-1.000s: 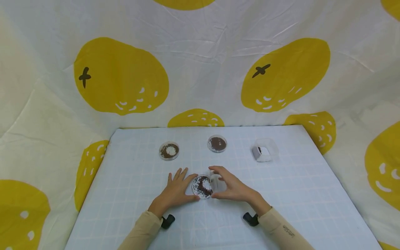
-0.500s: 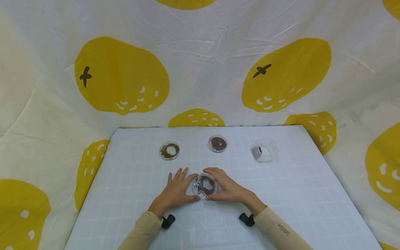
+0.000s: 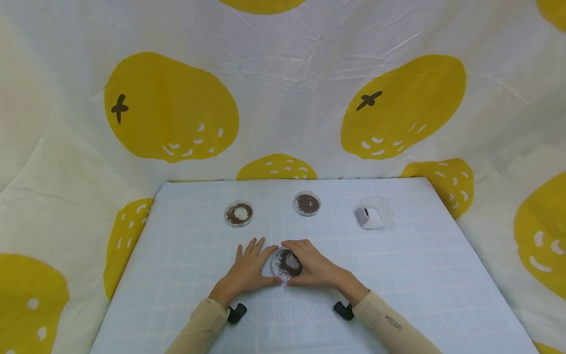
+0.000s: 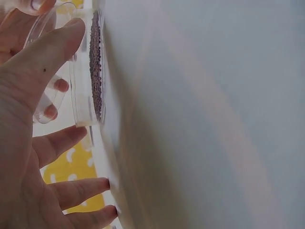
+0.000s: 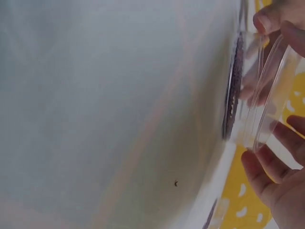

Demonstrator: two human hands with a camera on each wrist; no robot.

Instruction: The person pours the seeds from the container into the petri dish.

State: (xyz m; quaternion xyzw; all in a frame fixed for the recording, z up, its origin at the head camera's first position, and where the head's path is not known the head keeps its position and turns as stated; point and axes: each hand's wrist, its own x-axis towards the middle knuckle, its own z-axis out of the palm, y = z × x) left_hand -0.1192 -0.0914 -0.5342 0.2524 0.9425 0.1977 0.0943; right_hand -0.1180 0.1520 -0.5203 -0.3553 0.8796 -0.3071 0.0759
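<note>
A clear round petri dish [image 3: 278,268] with dark brown grains and white bits stands on the table before me. My left hand [image 3: 247,270] grips its rim between thumb and forefinger, the other fingers spread. My right hand [image 3: 316,265] holds a clear round lid [image 5: 274,90] by its edge, over the dish. In the right wrist view the lid is tilted: close to the dish [image 5: 233,90] at its lower end, apart higher up. The left wrist view shows my thumb [image 4: 62,43] against the dish's wall and the dark layer along its bottom.
Two similar dishes with brown and white contents stand farther back, one at left [image 3: 239,213] and one in the middle [image 3: 306,203]. A clear square box [image 3: 384,212] with something whitish in it is at back right. Patterned cloth [image 3: 287,123] hangs behind the table [image 3: 185,246].
My right hand has moved left with the lid, which was upright beside the dish and now lies over it, nearly level. The left hand has stayed at the dish.
</note>
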